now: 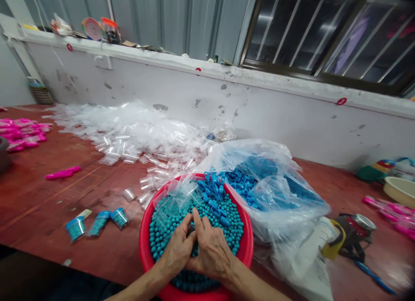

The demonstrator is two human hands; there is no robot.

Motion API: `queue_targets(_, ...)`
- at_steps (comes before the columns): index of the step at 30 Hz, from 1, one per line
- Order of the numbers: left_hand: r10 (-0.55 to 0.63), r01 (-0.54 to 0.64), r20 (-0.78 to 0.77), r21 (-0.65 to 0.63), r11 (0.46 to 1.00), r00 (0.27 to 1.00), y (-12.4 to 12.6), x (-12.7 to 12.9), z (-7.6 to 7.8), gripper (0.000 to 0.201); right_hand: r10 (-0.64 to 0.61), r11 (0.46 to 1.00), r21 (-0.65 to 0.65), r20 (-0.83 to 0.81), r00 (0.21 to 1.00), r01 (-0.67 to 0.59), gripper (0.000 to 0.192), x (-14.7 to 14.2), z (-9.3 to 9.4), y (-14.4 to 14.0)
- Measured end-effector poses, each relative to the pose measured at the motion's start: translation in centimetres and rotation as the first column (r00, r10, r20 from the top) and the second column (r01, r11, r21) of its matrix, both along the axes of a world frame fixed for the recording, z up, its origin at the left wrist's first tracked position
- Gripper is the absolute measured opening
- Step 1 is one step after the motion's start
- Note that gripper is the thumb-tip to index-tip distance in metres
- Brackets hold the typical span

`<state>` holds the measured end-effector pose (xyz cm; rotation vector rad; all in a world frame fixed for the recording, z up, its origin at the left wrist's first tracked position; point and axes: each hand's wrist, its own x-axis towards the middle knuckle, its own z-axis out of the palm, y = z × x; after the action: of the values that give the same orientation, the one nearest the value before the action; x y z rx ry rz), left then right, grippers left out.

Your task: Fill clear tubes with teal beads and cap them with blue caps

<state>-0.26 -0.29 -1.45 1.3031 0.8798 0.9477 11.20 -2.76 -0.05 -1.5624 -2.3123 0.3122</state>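
My left hand [180, 242] and my right hand [213, 245] meet over a red basin [144, 244] full of round teal beads [234, 229]. The fingers of both are bent together, and whatever lies between them is hidden behind the hands. Clear plastic containers [171, 202] rest on the beads at the basin's far left. Glossy blue plastic caps [210, 188] lie on the beads toward the far right, close beyond my fingertips. Left of the basin, three small clear containers with blue caps [99, 223] hold teal beads on the red table [35, 206].
A heap of clear plastic containers [129, 123] spreads along the wall. An open plastic bag [275, 184] of blue caps touches the basin's right side. Pink pieces [22, 132] lie at far left, with more pink pieces [392, 212] at right beside a cream bowl [402, 190].
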Motion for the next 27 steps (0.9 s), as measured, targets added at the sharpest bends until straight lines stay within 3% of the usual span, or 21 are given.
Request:
queue_targets(3, -0.028, 0.028, 0.023, -0.024, 0.999, 0.999, 0.2, -0.1, 0.4, 0.022, 0.002, 0.994, -0.104, -0.246, 0.969, -0.028, 0.097, 0.7, 0.1, -0.1)
queue_targets(5, -0.076, 0.084, 0.096, -0.078, 0.993, 0.992, 0.3, 0.0, 0.4, 0.031, -0.033, 0.965, -0.241, -0.499, 0.866, -0.102, 0.101, 1.5, 0.3, -0.2)
queue_targets(7, -0.11, 0.136, 0.171, -0.147, 0.98, 0.979, 0.4, 0.1, 0.5, 0.044, -0.122, 0.925, -0.34, -0.691, 0.713, -0.171, 0.103, 2.5, 0.4, -0.1)
queue_targets(9, -0.105, 0.148, 0.197, -0.218, 0.965, 0.975, 0.4, 0.0, 0.6, 0.054, -0.195, 0.911, -0.372, -0.765, 0.613, -0.175, 0.101, 3.4, 0.4, 0.0)
queue_targets(10, -0.093, 0.139, 0.186, -0.248, 0.959, 0.978, 0.3, -0.2, 0.8, 0.056, -0.217, 0.913, -0.378, -0.767, 0.604, -0.152, 0.097, 3.8, 0.3, 0.1)
queue_targets(13, -0.014, 0.043, 0.123, -0.234, 0.971, 0.992, 0.5, -2.2, 2.1, 0.054, -0.235, 0.921, -0.385, -0.668, 0.707, -0.058, 0.073, 4.7, -0.1, 0.4)
queue_targets(16, 0.191, -0.191, -0.007, -0.036, 0.981, 0.982, 1.6, -6.6, 3.2, 0.046, -0.13, 0.946, -0.323, -0.462, 0.877, -0.03, 0.045, 5.0, -0.3, 0.5)
queue_targets(18, 0.397, -0.381, -0.155, 0.124, 0.916, 0.905, 2.9, -10.2, 3.1, 0.045, -0.018, 0.964, -0.257, -0.31, 0.951, -0.065, 0.034, 4.6, -0.1, 0.5)
queue_targets(20, 0.552, -0.475, -0.358, 0.284, 0.833, 0.754, 4.2, -13.6, 2.5, 0.049, 0.085, 0.971, -0.205, -0.172, 0.981, -0.12, 0.029, 3.5, 0.3, 0.6)
queue_targets(22, 0.672, -0.497, -0.496, 0.453, 0.74, 0.55, 5.0, -15.8, 1.8, 0.054, 0.149, 0.971, -0.177, -0.081, 0.985, -0.162, 0.027, 1.9, 0.8, 0.7)
queue_targets(24, 0.752, -0.459, -0.51, 0.596, 0.659, 0.417, 5.1, -16.4, 1.4, 0.054, 0.169, 0.97, -0.166, -0.058, 0.984, -0.176, 0.031, 0.2, 1.0, 0.9)
queue_targets(25, 0.766, -0.432, -0.497, 0.634, 0.641, 0.407, 4.9, -16.1, 1.4, 0.052, 0.174, 0.969, -0.167, -0.061, 0.983, -0.182, 0.036, -0.7, 1.0, 1.1)
queue_targets(27, 0.735, -0.379, -0.477, 0.643, 0.666, 0.482, 4.1, -14.6, 1.7, 0.043, 0.212, 0.957, -0.191, -0.051, 0.976, -0.218, 0.044, -1.9, 0.6, 1.6)
